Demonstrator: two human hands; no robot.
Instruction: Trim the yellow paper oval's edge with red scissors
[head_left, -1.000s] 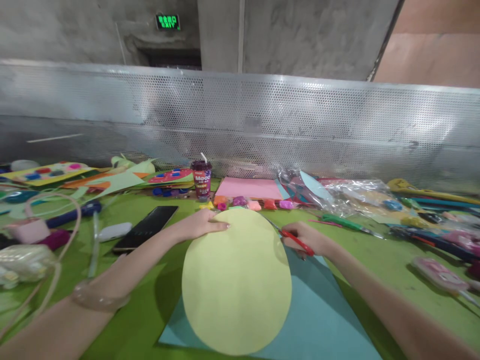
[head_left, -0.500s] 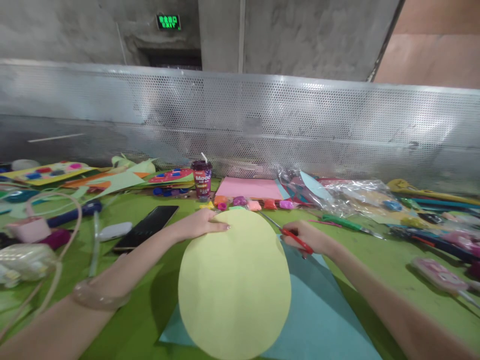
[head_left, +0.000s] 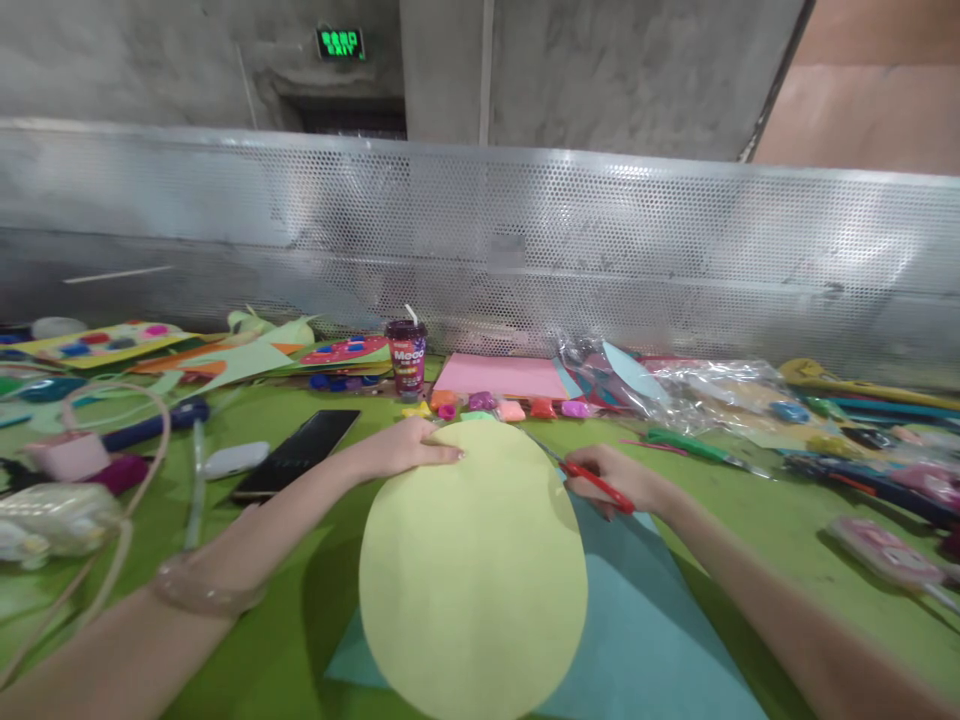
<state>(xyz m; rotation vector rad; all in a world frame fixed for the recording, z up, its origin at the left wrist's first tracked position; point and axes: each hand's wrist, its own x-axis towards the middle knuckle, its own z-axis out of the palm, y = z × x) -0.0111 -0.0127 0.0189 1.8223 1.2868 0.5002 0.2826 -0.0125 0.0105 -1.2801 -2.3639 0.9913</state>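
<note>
A pale yellow paper disc (head_left: 472,570) is held up over a teal sheet (head_left: 637,630) on the green table. My left hand (head_left: 405,450) pinches the disc's far left rim, fingers closed on the paper. My right hand (head_left: 619,478) grips red-handled scissors (head_left: 589,477) at the disc's far right rim, and the blades point away toward the upper left. A clear bangle (head_left: 202,590) sits on my left wrist.
A black phone (head_left: 296,453) lies left of my left hand. Behind the disc are a dark cup with a straw (head_left: 406,357), a pink sheet (head_left: 501,377) and several small clay lumps (head_left: 510,409). Plastic bags and pens crowd the right; cords and paper crafts fill the left. A perforated metal wall stands behind.
The disc has shifted slightly; its lower edge has dropped toward the bottom of the view. Both hands keep their grips in nearly the same places.
</note>
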